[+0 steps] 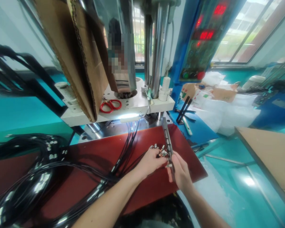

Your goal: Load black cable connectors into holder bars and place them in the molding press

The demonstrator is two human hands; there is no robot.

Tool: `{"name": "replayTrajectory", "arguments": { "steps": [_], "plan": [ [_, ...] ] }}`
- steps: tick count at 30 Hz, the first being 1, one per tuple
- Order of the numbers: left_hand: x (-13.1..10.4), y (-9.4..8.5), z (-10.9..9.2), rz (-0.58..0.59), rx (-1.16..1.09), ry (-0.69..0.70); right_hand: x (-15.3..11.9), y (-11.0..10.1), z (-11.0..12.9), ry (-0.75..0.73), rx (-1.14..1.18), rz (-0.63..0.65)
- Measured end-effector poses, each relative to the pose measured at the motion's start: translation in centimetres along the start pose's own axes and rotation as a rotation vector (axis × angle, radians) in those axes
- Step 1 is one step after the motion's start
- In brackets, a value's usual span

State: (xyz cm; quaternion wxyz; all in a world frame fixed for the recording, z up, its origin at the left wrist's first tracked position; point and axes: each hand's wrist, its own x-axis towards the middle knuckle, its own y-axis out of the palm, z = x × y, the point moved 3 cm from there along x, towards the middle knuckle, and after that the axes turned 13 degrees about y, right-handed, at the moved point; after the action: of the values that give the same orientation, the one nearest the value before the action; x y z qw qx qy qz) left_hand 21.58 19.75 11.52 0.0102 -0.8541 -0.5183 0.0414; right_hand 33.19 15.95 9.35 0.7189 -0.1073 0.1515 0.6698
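Observation:
My left hand [150, 162] is closed around a small bunch of metal cable ends [161, 152] above the red-brown table. Black cables [130, 166] run from that hand back to the left. My right hand [181, 171] grips the near end of a long, narrow dark metal bar with slots [167, 136], which is tilted up and away from me. The cable ends sit right beside the bar's left edge. Whether any of them touch its slots I cannot tell. Parts of both hands' fingers are hidden behind what they hold.
Black cables [26, 186] lie coiled over the red-brown table [187, 152] at left. Behind stands a press with a white plate [137, 103], red-handled scissors [110, 106], a lit lamp [129, 118] and cardboard [85, 63]. A blue control panel [194, 47] and cutter [187, 126] are at right.

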Motion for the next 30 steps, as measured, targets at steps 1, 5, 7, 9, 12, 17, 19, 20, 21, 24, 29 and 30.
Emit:
{"name": "replayTrajectory", "arguments": {
  "steps": [1, 5, 7, 9, 12, 17, 19, 20, 21, 24, 29, 30],
  "plan": [
    [0.0, 0.1, 0.0, -0.011, -0.022, -0.031, 0.0, 0.0, 0.0, 0.003, -0.009, 0.009],
    [0.0, 0.2, -0.3, -0.029, -0.144, -0.102, 0.0, 0.1, 0.1, -0.006, -0.016, 0.047],
    [-0.1, 0.2, -0.4, -0.035, -0.182, -0.096, 0.1, 0.2, 0.1, -0.007, 0.003, 0.047],
    [0.0, 0.2, -0.3, -0.047, -0.182, -0.075, 0.1, 0.2, 0.1, -0.01, 0.025, 0.046],
    [0.1, 0.3, 0.1, -0.066, -0.172, -0.051, 0.2, 0.3, 0.0, -0.012, 0.041, 0.046],
    [0.6, 0.5, 0.8, -0.131, -0.097, 0.008, 0.2, 0.1, 0.0, -0.029, 0.07, -0.021],
    [0.7, 0.6, 1.2, -0.141, -0.09, 0.009, 0.2, 0.0, 0.0, -0.037, 0.066, -0.032],
    [0.8, 0.6, 1.4, -0.144, -0.091, 0.006, 0.2, 0.1, 0.0, -0.037, 0.055, -0.029],
    [0.9, 0.6, 1.6, -0.146, -0.093, 0.005, 0.2, 0.1, 0.0, -0.036, 0.037, -0.022],
    [0.8, 0.6, 1.8, -0.156, -0.096, 0.02, 0.2, 0.3, 0.0, -0.044, -0.047, -0.017],
    [0.3, 0.4, 1.0, -0.125, -0.102, 0.057, 0.2, 0.3, 0.0, -0.03, -0.078, -0.012],
    [0.2, 0.2, 0.8, -0.119, -0.101, 0.081, 0.3, 0.3, 0.0, -0.022, -0.049, -0.008]
  ]
}}
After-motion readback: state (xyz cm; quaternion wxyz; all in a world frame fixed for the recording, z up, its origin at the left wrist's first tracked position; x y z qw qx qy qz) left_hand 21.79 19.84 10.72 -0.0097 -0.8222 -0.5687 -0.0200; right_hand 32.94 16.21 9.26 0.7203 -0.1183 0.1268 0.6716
